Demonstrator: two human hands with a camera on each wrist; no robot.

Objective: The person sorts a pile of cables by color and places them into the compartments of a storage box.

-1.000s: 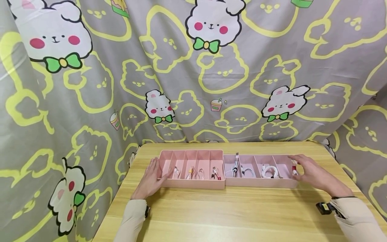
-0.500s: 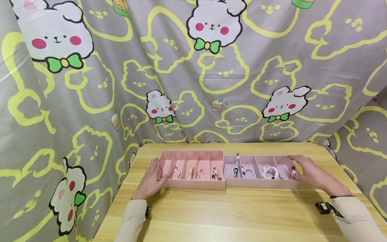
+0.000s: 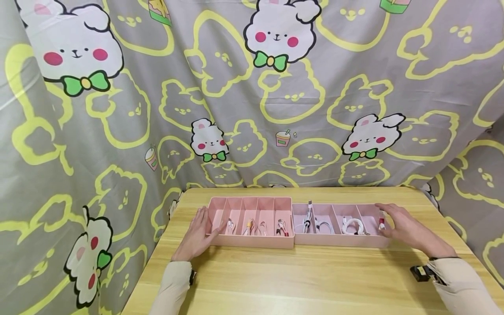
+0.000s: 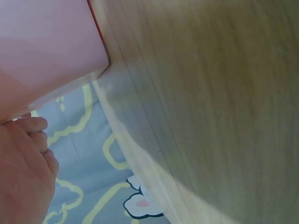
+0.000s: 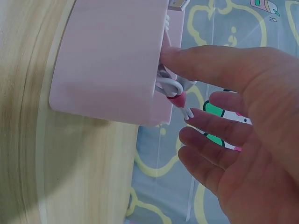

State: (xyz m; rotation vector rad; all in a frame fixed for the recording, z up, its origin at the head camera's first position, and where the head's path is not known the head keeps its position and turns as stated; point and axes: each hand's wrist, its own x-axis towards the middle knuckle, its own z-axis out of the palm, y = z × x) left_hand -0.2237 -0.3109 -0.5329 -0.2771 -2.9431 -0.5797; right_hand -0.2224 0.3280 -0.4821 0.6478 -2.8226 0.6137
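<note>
Two long divided boxes stand end to end on the table. The pink box [image 3: 252, 242] on the left has several compartments, most with small bundled cables [image 3: 249, 226]. The lilac-pink box [image 3: 338, 240] on the right holds a coiled white cable [image 3: 353, 226] and other white cables [image 3: 308, 221]. My left hand [image 3: 195, 234] rests at the pink box's left end, thumb along its front corner, fingers extended at the side. My right hand [image 3: 405, 228] is at the other box's right end; its thumb touches the rim, fingers relaxed near a cable bundle with a red tie [image 5: 176, 99].
The wooden table [image 3: 315, 280] extends in front of the boxes. A grey curtain [image 3: 252, 170] with cartoon animals hangs along the table's back and left. Wrist-worn cameras [image 3: 420, 273] sit at both cuffs.
The view has shifted very slightly. Both hands and the boxes keep practically the same places.
</note>
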